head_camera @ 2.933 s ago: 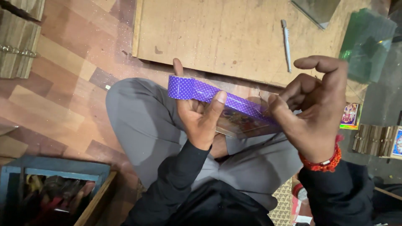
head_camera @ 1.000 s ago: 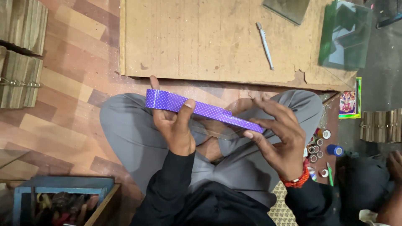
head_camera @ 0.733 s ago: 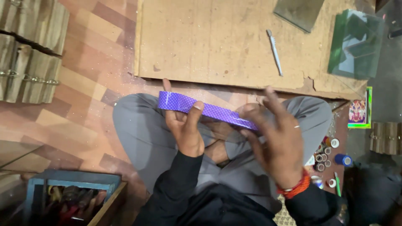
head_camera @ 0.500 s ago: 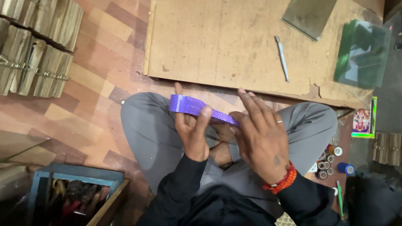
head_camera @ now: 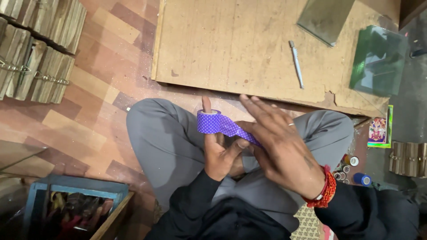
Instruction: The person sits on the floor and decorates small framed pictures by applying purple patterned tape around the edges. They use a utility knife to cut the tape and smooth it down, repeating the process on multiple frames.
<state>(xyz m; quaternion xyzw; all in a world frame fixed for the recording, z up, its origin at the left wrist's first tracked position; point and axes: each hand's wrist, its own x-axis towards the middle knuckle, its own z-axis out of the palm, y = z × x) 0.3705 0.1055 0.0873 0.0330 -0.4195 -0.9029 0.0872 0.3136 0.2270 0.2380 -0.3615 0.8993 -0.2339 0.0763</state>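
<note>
The left hand (head_camera: pixel 221 151) grips a purple dotted tape roll (head_camera: pixel 209 122) above the lap, just below the wooden board (head_camera: pixel 231 49). The right hand (head_camera: pixel 282 149), fingers spread flat, presses the tape's pulled-out strip beside it

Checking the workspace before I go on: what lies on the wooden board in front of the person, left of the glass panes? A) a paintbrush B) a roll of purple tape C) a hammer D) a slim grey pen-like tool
D: a slim grey pen-like tool lies alone on the wooden board; the purple dotted tape is in the hands.
</note>
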